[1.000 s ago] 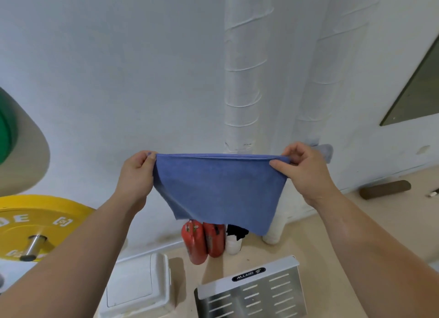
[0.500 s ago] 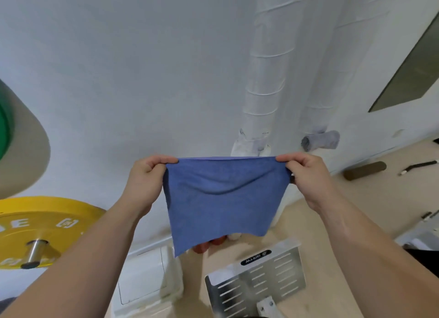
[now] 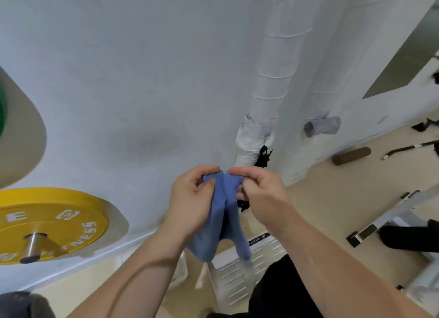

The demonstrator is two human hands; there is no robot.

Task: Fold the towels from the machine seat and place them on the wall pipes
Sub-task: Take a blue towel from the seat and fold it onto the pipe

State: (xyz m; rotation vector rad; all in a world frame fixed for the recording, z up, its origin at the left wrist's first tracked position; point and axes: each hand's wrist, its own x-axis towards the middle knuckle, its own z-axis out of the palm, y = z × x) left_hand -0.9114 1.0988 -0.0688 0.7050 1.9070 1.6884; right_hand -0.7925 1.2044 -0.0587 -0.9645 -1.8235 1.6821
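A white wall point(image 3: 133, 63) is filling most of the view beyond and above both hands. A pale floor point(image 3: 316, 199) is spreading out below and to the right of them. Two white wrapped pipes point(image 3: 275, 75) are running up the wall just beyond the right hand, side by side. A yellow weight plate point(image 3: 54, 220) on a metal peg is sitting well off to the left of the left hand, against the wall. A slotted metal panel point(image 3: 240, 277) is lying on the floor beneath the hands.

The blue towel point(image 3: 223, 213) is hanging in the air between the two hands, in front of the lower end of the nearer pipe. It is gathered into two halves that are meeting face to face, with its loose ends dangling over the panel.

The left hand point(image 3: 190, 206) is pinching one top corner of the towel between thumb and curled fingers. The right hand point(image 3: 261, 199) is pinching the other top corner the same way, and the fingertips of the two hands are almost touching.

A rolled grey cloth point(image 3: 326, 125) is resting on a stub on the farther pipe, above and to the right of the right hand. A brown roller point(image 3: 351, 155) is lying on the floor farther right. A black scrap point(image 3: 262, 156) is hanging from the nearer pipe just beyond the right hand.
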